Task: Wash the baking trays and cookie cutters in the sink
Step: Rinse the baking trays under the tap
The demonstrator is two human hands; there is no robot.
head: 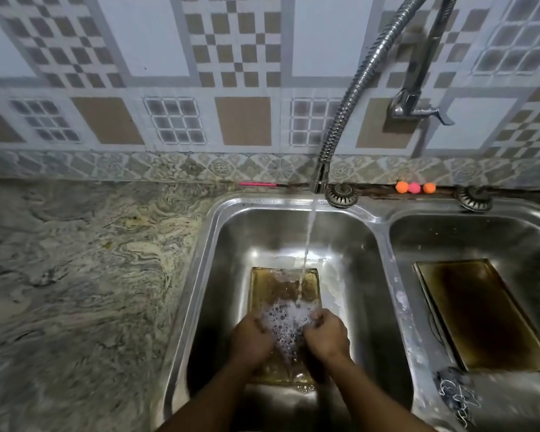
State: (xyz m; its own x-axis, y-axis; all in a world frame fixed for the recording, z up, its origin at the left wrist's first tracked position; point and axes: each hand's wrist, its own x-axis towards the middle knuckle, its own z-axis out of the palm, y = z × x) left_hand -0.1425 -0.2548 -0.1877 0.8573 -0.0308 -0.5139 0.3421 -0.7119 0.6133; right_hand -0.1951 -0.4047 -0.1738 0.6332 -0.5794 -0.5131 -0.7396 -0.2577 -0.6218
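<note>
Left hand and right hand work in foam at the near end of a tray, which lies flat on the floor of the sink's left basin. Grip state: fingers are curled, but foam hides whether they clamp the tray or only rub it.

Hazards:
- The soapy sheet metal is probably slick and may slip.
- Its thin raised rim may nick skin.
- The water stream striking the flat, brown-stained pan may splash onto the veined stone surface.

A second tray, rectangular and dark-stained, lies in the right basin. Thin wire-like cutters sit at that basin's near-left corner.
</note>
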